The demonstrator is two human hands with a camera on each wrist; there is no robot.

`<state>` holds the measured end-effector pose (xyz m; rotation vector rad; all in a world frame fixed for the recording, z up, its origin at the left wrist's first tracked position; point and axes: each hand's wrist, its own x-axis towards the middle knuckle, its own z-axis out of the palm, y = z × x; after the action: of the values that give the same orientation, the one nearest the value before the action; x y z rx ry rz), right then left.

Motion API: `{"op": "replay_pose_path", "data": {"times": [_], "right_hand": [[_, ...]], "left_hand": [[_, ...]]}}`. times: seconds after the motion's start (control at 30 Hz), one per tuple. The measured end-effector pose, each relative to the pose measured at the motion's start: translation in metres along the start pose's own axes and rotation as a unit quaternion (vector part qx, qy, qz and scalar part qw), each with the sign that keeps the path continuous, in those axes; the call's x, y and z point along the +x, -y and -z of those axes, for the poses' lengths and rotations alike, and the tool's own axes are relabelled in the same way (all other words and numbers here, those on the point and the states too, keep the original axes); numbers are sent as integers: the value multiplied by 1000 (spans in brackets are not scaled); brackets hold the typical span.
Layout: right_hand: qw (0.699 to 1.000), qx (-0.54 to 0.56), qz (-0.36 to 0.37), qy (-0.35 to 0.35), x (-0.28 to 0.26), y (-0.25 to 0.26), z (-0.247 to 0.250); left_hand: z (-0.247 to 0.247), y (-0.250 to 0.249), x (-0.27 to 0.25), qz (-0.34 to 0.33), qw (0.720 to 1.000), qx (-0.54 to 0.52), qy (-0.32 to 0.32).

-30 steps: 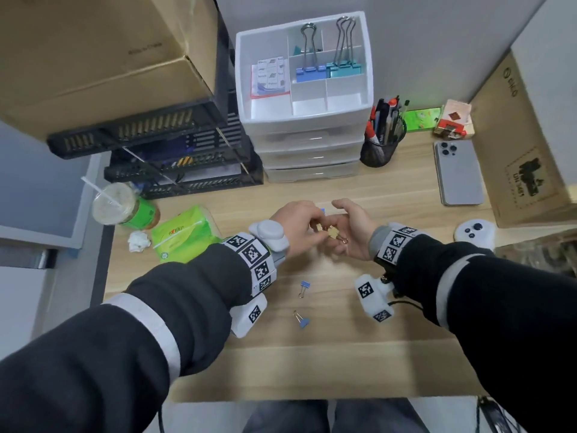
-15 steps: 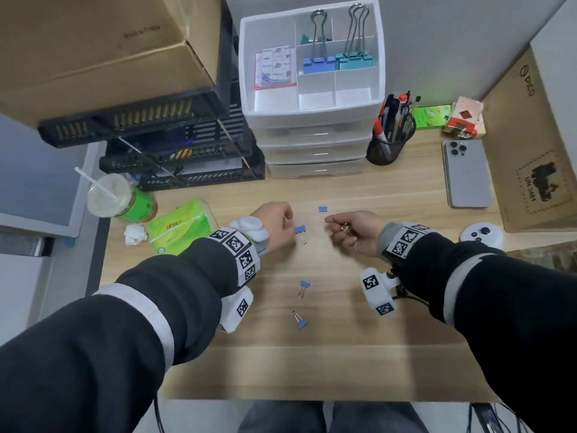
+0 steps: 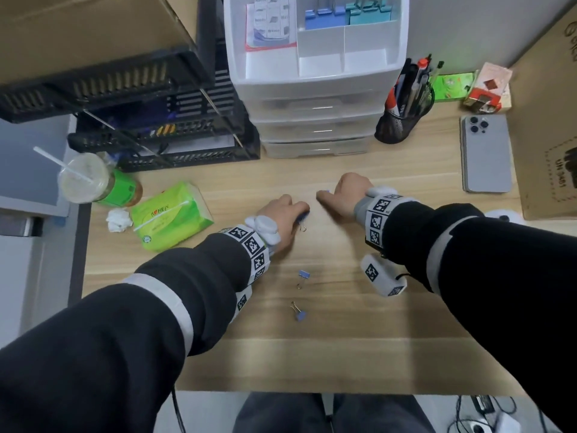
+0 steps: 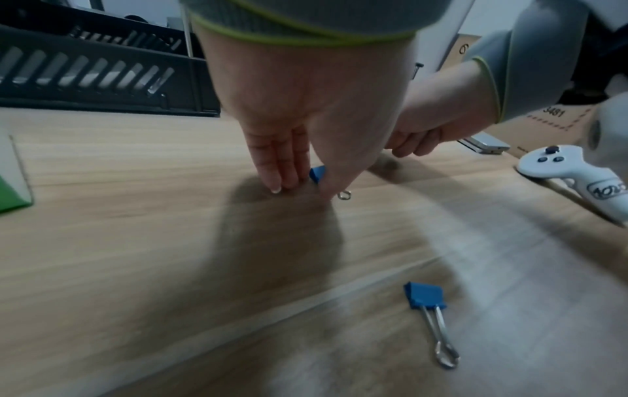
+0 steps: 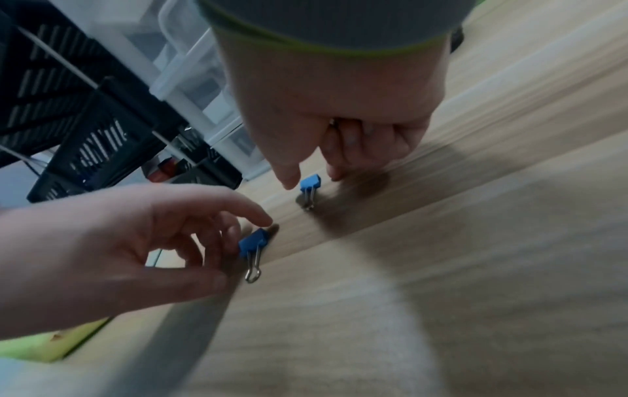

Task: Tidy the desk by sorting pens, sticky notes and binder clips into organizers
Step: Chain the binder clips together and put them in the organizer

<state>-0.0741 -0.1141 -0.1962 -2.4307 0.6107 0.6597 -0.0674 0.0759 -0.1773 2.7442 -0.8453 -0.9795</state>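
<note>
Several small blue binder clips lie on the wooden desk (image 3: 359, 323). My left hand (image 3: 304, 210) (image 4: 306, 188) is down on the desk and pinches one blue clip (image 4: 317, 174) (image 5: 253, 243) between fingertips and thumb. My right hand (image 3: 321, 195) (image 5: 311, 177) hovers over a second blue clip (image 5: 310, 182), thumb and forefinger on either side of it. Its other fingers (image 5: 357, 137) are curled on a small clip of which only a metal glint shows. Two more blue clips (image 3: 303, 275) (image 3: 299, 312) lie nearer me. The white drawer organizer (image 3: 318, 85) stands behind.
A black mesh pen cup (image 3: 396, 126) stands right of the drawers, with a phone (image 3: 485, 154) and a cardboard box (image 3: 549, 120) beyond. Left are black trays (image 3: 162, 135), a green tissue pack (image 3: 170, 214) and a drink cup (image 3: 93, 182). A white controller (image 4: 577, 174) lies at right.
The hands were together handling a small clip, then parted. Both have come down to the desk, each at its own blue clip. The head view has tilted down.
</note>
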Motion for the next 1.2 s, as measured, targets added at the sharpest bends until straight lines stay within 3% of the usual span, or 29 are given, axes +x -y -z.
{"op": "replay_pose_path", "data": {"times": [0.17,0.3,0.47,0.53,0.63,0.77,0.83,0.93,1.03,1.2], "right_hand": [[998,-55,0,-6,-5,10,6],[999,-43,0,3,-9,14,6],[1000,4,-4,10,-17,6,5],[998,66,18,17,-23,5,2],[987,126,83,48,-38,10,1],[976,152,139,71,-57,23,5],[974,148,155,73,-65,31,5],[967,147,190,85,-79,44,2],[955,187,201,111,-91,53,-2],[961,220,154,63,-99,48,-8]], "left_hand": [[2,3,4,-21,998,52,17],[2,4,0,0,997,72,31],[1,3,-18,114,990,-80,-15],[0,3,-23,175,961,-214,-17],[6,-2,-28,213,870,-443,30],[21,-7,-43,238,813,-528,68],[24,-6,-52,260,768,-578,95],[21,0,-62,250,721,-638,105],[17,4,-66,245,713,-652,80],[7,10,-79,246,750,-612,40]]}}
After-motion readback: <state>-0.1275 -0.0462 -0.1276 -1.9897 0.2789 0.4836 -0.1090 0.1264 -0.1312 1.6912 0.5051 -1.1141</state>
